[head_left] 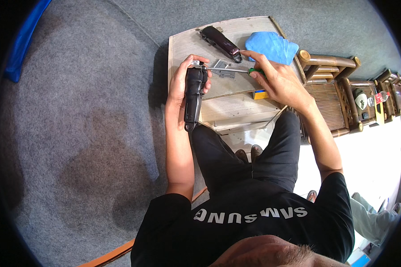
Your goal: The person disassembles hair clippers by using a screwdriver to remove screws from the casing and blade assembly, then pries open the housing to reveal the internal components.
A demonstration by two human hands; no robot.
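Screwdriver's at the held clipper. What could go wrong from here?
The screwdriver might slip into the left hand, which grips the clipper close to the tip. Small grey parts on the table lie near the screwdriver; a stray sweep of the right hand could scatter them.

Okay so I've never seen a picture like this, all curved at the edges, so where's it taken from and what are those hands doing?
There is no machine at work here, just a person's two bare hands. A wide fisheye camera on the person's head looks down, so straight edges bend near the rim.

The left hand holds a black hair clipper. The right hand holds a green-handled screwdriver, its shaft pointing at the clipper's upper end.

On the pale wooden table lie a second, dark clipper, a folded blue cloth and some small grey parts, partly behind the screwdriver's shaft.
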